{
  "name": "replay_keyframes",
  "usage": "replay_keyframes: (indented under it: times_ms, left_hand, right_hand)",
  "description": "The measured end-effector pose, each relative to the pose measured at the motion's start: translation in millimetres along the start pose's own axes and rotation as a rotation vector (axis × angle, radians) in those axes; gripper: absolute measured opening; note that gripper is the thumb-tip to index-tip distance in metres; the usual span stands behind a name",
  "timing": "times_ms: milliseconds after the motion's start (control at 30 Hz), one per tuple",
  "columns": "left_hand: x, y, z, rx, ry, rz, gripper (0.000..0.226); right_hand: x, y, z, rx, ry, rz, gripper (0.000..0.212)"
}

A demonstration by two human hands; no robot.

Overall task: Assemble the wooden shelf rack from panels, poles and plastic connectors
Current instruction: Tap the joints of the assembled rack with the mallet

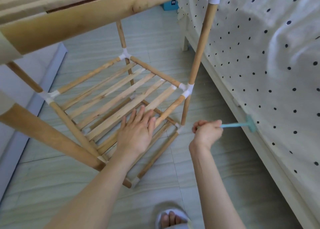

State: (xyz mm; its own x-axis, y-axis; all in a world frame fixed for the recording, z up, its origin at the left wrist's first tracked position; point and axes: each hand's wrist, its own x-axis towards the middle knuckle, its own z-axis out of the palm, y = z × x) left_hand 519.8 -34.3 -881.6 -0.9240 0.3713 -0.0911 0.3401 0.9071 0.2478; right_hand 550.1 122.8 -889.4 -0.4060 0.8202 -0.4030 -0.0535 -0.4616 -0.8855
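The pale wooden shelf rack with round poles and slatted panels [110, 93] stands on the grey tiled floor [216, 168], already built up several levels. The person's left hand [136, 126] lies flat, fingers straight, on the front slats of the middle slatted wooden panel [110, 97], its fingertips reaching the right-hand rail. The right hand [207, 131] is curled tight round the handle of a small turquoise plastic mallet [242, 125], whose long axis runs roughly level, out to the right, with its head close to the hanging edge of the white black-dotted bedsheet [259, 55].

The nearest joint to be struck is probably the white plastic corner connector [186, 90] at the middle shelf's right corner, up and to the left of the mallet hand. The mallet head points away from it, so the right hand, the nearer of the two to that corner, would have to swing back leftward while the left hand steadies the panel.

Counted: three slatted levels show, the top one only as a blurred edge, the lowest partly hidden under the middle. Four upright pole lines are visible. On the middle level three white connectors are plain; the fourth seems hidden behind the near upright. There is one mallet, and one white slipper [171, 218] at the bottom edge.
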Motion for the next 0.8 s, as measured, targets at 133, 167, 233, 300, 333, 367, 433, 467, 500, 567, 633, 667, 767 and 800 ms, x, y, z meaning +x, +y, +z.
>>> replay_keyframes:
  times_ms: [133, 167, 233, 300, 333, 367, 433, 467, 500, 567, 633, 667, 767, 800]
  left_hand:
    - [1, 0, 1, 0.002, 0.011, -0.008, 0.058]
    - [0, 0, 1, 0.002, 0.016, -0.005, 0.058]
    - [0, 0, 1, 0.0, 0.024, -0.002, 0.057]
    - [2, 1, 2, -0.004, 0.025, -0.013, 0.056]
    - [2, 1, 2, -0.002, 0.027, -0.02, 0.055]
    - [2, 1, 2, 0.002, 0.029, -0.023, 0.055]
    - [1, 2, 2, -0.002, 0.036, -0.015, 0.056]
    - [1, 2, 1, -0.014, 0.043, -0.009, 0.056]
    - [-1, 1, 0, -0.031, 0.049, -0.007, 0.056]
    - [-7, 1, -2, -0.055, 0.069, -0.017, 0.054]
    - [-21, 1, -1, -0.025, 0.082, -0.037, 0.054]
    - [-31, 1, 0, 0.019, 0.087, -0.035, 0.054]
    - [-59, 8, 4, 0.026, 0.162, 0.016, 0.05]
    - [-68, 10, 1, -0.032, 0.179, 0.037, 0.048]
  right_hand:
    - [-6, 5, -3, -0.164, -0.226, 0.012, 0.036]
    - [-3, 1, -2, -0.134, -0.155, 0.022, 0.035]
    - [3, -4, 0, -0.056, -0.037, 0.011, 0.036]
    - [-7, 1, 7, -0.228, -0.2, 0.002, 0.038]
    - [-16, 10, 9, -0.316, -0.346, -0.011, 0.038]
    - [-24, 17, 9, -0.344, -0.424, -0.012, 0.037]
    - [-30, 18, 7, -0.303, -0.406, 0.003, 0.035]
    - [-29, 17, 5, -0.271, -0.373, 0.013, 0.036]
    - [-28, 16, 3, -0.261, -0.367, 0.033, 0.036]
    - [-32, 16, -5, -0.261, -0.428, 0.06, 0.037]
    - [-42, 18, -14, -0.31, -0.505, 0.047, 0.035]
    - [-48, 19, -19, -0.327, -0.536, 0.051, 0.033]
    - [-64, 20, -22, -0.286, -0.596, 0.131, 0.027]
    - [-72, 20, -21, -0.243, -0.615, 0.169, 0.024]
